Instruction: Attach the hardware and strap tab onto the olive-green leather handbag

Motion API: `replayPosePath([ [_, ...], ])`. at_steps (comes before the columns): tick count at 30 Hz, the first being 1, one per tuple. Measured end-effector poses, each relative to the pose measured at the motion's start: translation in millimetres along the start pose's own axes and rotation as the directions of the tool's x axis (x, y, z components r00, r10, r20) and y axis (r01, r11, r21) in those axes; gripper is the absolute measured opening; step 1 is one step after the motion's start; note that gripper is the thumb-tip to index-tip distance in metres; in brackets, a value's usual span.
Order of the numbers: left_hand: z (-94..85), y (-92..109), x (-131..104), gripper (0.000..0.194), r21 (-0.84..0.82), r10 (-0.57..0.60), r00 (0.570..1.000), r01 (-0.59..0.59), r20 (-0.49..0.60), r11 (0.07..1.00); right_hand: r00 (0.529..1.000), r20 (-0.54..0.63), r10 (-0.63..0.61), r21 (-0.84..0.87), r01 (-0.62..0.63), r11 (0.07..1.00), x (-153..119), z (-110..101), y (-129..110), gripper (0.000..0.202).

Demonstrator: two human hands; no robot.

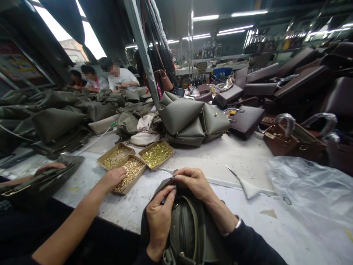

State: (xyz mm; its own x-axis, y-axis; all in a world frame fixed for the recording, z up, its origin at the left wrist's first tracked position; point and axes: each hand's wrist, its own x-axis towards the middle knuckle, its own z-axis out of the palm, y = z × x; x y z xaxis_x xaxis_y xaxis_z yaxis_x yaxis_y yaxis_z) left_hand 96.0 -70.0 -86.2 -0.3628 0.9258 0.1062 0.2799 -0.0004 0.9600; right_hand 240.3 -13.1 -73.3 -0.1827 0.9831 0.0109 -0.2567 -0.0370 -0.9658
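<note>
A dark olive bag (190, 228) with a zipped pocket lies under my hands at the table's front edge. My left hand (160, 217) pinches the bag's upper edge between thumb and finger. Right beside it, my right hand (194, 182) grips the same edge from above, its fingertips nearly touching the left ones. Any small part between the fingertips is too small to make out. Beyond my hands stand cardboard trays of small metal pieces: a gold one (132, 173), a greenish one (156, 155) and a partly filled one (114, 156).
A co-worker's hand (114, 178) reaches into the gold tray; another holds an olive bag (59, 176) at left. A pointed tool (244, 182) and clear plastic (311, 195) lie right. Olive bags (183, 117) and brown bags (292, 138) are piled behind. People sit farther back.
</note>
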Motion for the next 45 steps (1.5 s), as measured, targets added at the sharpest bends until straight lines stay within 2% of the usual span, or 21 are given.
replayPosePath([
  [8,1.9,7.9,-3.5,0.034,0.001,-0.042,0.997,0.042,-0.058,0.999,1.000,0.003,0.020,0.036,-0.020,0.999,-3.5,1.5,0.3,0.029],
  [21,7.0,12.4,-5.8,0.033,0.026,-0.009,0.994,0.012,-0.113,1.000,0.999,0.036,0.037,0.109,-0.041,0.993,-6.5,-0.2,2.9,0.033],
  [33,7.5,6.0,-5.2,0.034,0.071,-0.005,0.995,0.012,-0.104,0.997,0.998,0.059,0.001,0.111,-0.008,0.994,-9.0,-2.7,1.8,0.033],
  [40,10.9,0.0,-5.5,0.036,0.088,0.084,0.986,-0.072,-0.145,0.994,0.998,0.057,-0.032,0.077,0.027,0.997,-9.7,-3.6,7.0,0.032],
  [45,9.1,-0.4,-3.0,0.039,0.122,0.062,0.985,-0.042,-0.163,0.992,0.996,0.062,-0.058,0.059,0.055,0.997,-10.5,-4.1,8.7,0.028],
])
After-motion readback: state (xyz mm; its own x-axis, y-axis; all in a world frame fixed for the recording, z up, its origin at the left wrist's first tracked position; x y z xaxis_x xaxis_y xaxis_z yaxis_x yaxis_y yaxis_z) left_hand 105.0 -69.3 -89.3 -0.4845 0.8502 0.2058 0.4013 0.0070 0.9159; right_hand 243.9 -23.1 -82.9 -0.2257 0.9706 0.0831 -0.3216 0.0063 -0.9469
